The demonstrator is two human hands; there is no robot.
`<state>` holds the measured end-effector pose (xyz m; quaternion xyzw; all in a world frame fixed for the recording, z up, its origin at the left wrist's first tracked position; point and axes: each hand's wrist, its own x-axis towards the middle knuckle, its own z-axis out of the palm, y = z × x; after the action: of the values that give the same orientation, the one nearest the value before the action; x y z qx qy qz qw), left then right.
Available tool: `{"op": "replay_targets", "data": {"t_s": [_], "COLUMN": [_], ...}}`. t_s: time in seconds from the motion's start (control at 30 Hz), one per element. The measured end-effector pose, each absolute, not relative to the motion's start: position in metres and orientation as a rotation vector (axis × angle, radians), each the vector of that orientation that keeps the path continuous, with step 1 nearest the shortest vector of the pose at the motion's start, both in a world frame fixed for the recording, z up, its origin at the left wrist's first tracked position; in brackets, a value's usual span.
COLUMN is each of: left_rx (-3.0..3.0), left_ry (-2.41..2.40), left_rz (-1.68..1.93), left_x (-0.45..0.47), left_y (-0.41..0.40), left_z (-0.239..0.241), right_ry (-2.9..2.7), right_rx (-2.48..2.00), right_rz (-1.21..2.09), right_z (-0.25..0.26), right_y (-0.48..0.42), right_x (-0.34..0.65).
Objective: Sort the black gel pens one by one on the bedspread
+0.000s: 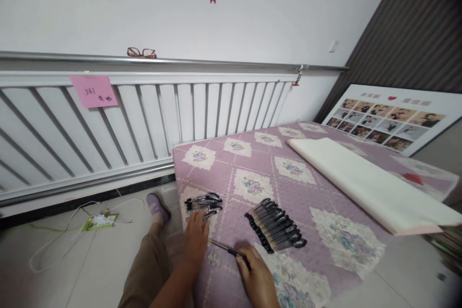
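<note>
My right hand (pixel 257 276) is closed around a slim pen (pixel 227 249) with a dark grip, which points left toward my other wrist. At the small group of black-capped pens (pixel 202 198) on the bed's left side, my left hand (pixel 197 233) has its fingers bent around a pen (pixel 209 214); part of that pen is hidden by the fingers. To the right, a neat slanted row of several clear-barrelled pens with black caps (pixel 276 225) lies side by side on the purple floral cover (pixel 231 221).
A rolled cream sheet (pixel 361 183) lies across the right side of the bed, near a photo board (pixel 386 118). Behind stands a white radiator (pixel 195 106) with a pink note (pixel 94 91) and glasses (pixel 141 52) above. A power strip (pixel 101 221) with cables sits on the floor.
</note>
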<state>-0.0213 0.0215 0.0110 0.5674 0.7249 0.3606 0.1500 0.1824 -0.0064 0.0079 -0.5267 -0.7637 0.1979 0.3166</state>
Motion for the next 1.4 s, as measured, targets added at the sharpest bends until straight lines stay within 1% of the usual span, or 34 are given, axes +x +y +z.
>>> {"op": "replay_targets", "data": {"t_s": [0.2,0.3,0.43,0.6,0.73,0.93,1.1,1.27,1.4], "left_rx": [1.698,1.767,1.771,1.775,1.867,2.111,2.166,2.075,2.002], "left_ry": [2.122,2.129,2.125,1.961,1.862,1.709,1.677,1.862,1.941], "left_rz": [0.752,0.668,0.710,0.972,1.045,0.938,0.834,0.815,0.683], "left_x": [-0.024,-0.024,-0.024,-0.029,-0.021,0.014,0.027,0.018,0.010], "left_y": [0.029,0.030,0.028,0.019,0.003,-0.023,-0.028,-0.025,-0.021], "left_z": [0.030,0.034,0.033,0.021,0.011,0.009,0.013,0.012,0.014], "right_ry": [-2.002,-1.985,-1.904,-1.829,-1.773,-1.753,-1.770,-1.599,-1.456], "right_rx": [-1.387,-1.375,-1.396,-1.399,-1.389,-1.386,-1.338,-1.373,-1.409], "right_rz": [0.522,0.538,0.537,0.536,0.558,0.589,0.671,0.723,0.715], "right_z": [0.004,0.005,0.003,0.002,0.003,-0.001,-0.002,0.001,0.002], "right_y": [-0.006,-0.006,-0.006,-0.007,-0.009,-0.010,-0.010,-0.009,-0.007], "right_x": [0.183,0.183,0.183,0.184,0.184,0.186,0.187,0.189,0.191]}}
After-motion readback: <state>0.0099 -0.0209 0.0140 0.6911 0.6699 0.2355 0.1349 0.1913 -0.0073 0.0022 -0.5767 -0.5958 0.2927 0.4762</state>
